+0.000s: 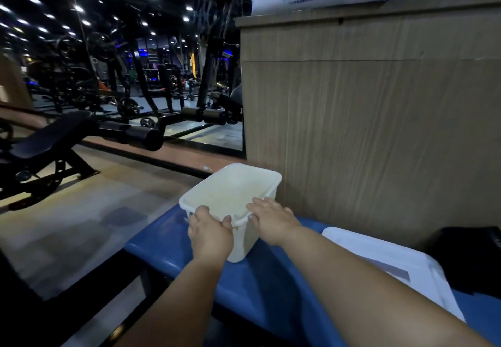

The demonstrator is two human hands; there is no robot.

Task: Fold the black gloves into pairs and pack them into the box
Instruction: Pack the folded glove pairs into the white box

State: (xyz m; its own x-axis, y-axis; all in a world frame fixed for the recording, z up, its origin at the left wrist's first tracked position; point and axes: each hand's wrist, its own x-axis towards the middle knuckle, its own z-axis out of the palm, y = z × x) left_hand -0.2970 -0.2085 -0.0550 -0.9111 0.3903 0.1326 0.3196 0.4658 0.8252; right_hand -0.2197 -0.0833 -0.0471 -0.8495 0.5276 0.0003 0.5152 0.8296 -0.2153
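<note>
On bench [160, 241], left hand [211, 234], right hand [272, 220] hold box [253, 168].

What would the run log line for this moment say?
left hand: grips box rim | right hand: holds rim | box: empty, on blue bench | lid: off, beside it

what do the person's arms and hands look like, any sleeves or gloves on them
Both are bare. The left hand and the right hand wear no gloves, rings, watch or bands, and no sleeves show as far as the picture's edge. No markings are visible.
</note>
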